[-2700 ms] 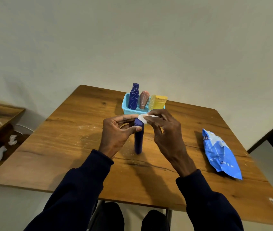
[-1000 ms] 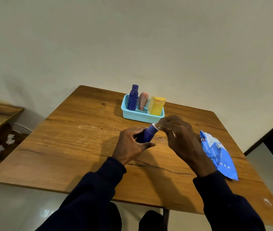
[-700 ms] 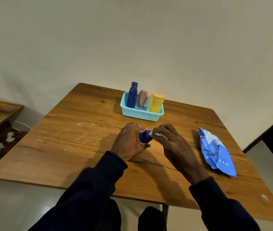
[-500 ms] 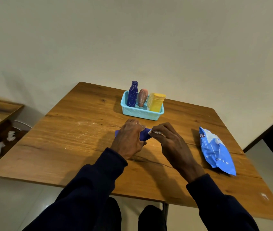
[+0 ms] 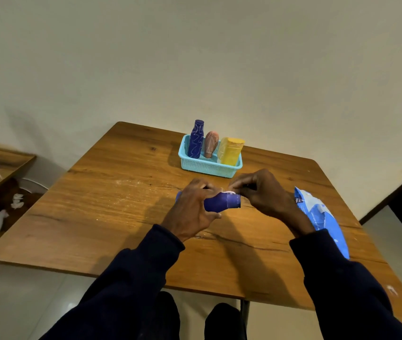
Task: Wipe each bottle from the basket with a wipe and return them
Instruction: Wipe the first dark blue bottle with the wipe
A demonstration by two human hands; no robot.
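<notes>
A: How is the left hand (image 5: 192,212) gripping?
B: Its fingers are curling round the bottle (image 5: 223,203), in the middle of the frame. The bottle is lying almost level. Its long axis is running left to right, and its wide end is pointing at the right hand (image 5: 261,192). I cannot tell if it is touching the table (image 5: 109,204).
A: And the right hand?
B: It is pinching the wipe (image 5: 229,192) against the top of that wide end. So I think the right hand is doing the wiping, along the axis toward the left, and the left hand is only steadying.
A: Is there room?
B: The basket (image 5: 207,168) is standing beyond the hands, toward the upper centre, apart from them, and it is holding the other bottles (image 5: 196,141). The pack (image 5: 317,214) is lying at the right, close beside the right wrist. At the left the table is showing bare wood.
</notes>
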